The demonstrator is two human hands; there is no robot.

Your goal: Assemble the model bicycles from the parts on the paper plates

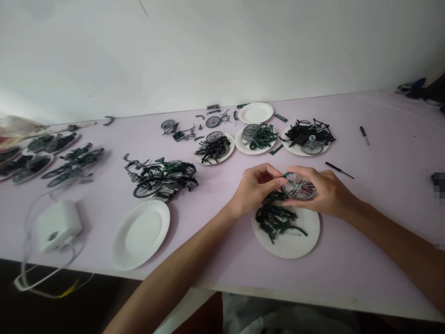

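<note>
A small grey spoked toy bicycle wheel is held upright between my two hands, above a paper plate. My right hand grips its right side, thumb below and fingers above. With thumb and fingers pinched, my left hand holds the left edge of the rim. A bit of dark green shows at that edge; whether it is a separate part I cannot tell. Dark green toy bicycle parts, among them a curved mudguard-like piece, lie on the plate under the hands.
Paper plates with black parts, green parts and black frames stand behind. Assembled toy bicycles are at left, near a bare paper plate and a white adapter with cables. Two screwdrivers lie right.
</note>
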